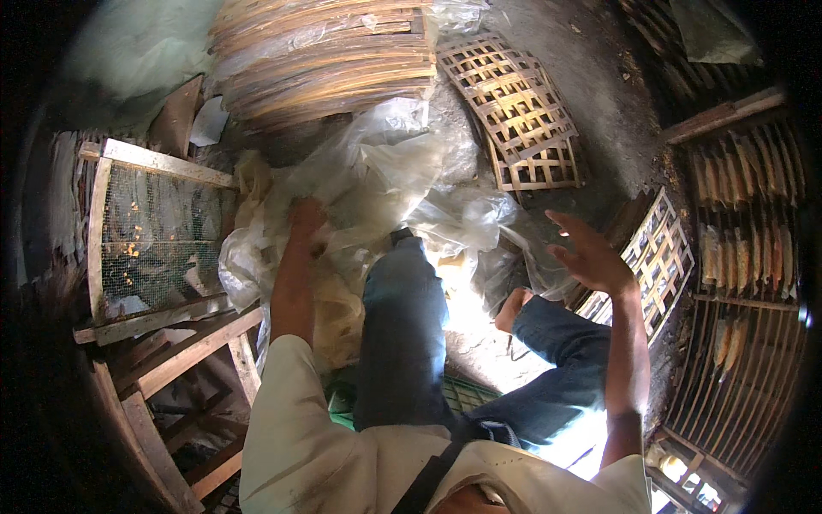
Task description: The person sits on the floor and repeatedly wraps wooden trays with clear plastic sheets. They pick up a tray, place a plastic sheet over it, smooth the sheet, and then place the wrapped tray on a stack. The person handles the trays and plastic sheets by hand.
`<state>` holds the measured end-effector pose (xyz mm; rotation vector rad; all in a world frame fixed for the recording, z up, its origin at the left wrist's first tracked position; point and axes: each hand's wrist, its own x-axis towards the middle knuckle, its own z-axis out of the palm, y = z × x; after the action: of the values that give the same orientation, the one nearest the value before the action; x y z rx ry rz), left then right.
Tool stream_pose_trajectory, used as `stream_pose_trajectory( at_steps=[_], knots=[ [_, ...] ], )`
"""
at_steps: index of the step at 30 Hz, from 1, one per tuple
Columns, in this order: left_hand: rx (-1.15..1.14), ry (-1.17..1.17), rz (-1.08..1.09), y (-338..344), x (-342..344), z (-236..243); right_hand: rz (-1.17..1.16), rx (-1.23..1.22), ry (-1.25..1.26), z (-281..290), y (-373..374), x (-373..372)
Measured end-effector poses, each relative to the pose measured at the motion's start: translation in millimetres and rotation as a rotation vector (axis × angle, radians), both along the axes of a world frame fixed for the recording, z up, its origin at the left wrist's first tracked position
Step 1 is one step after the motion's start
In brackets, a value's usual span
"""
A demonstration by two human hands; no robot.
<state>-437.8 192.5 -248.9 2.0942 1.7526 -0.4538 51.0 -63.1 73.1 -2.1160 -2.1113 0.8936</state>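
Note:
A large crumpled clear plastic sheet [377, 176] is spread and bunched in front of me, over and around my knee. My left hand [308, 221] is closed on its left part, with the fingers mostly hidden. To the right, my right hand [597, 257] is raised with its fingers apart and nothing in it. Below that hand leans a woven bamboo tray [664, 257]. More of the clear plastic [479, 218] lies rumpled between my legs and the other trays.
Stacked bamboo slats [325, 64] stand ahead. Two woven bamboo trays [514, 103] overlap at the far right. A wood-framed mesh screen [163, 231] and a wooden frame [188, 364] stand left. Slatted racks [745, 214] hold thin pieces along the right. A green crate [469, 394] is beneath me.

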Motion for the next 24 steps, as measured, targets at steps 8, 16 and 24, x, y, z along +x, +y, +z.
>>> stream_pose_trajectory(
  at_steps=[8,16,24],
  knots=[
    [0.421,-1.004,-0.312,61.3,8.3,86.6,-0.002,0.068,0.036,-1.7,1.5,-16.1],
    [-0.222,-1.371,-0.150,17.9,109.5,344.7,-0.135,0.330,0.294,20.0,15.5,-66.1],
    [-0.117,-1.094,-0.607,-71.4,183.6,481.0,-0.356,0.655,0.529,19.6,46.8,-132.4]
  ],
)
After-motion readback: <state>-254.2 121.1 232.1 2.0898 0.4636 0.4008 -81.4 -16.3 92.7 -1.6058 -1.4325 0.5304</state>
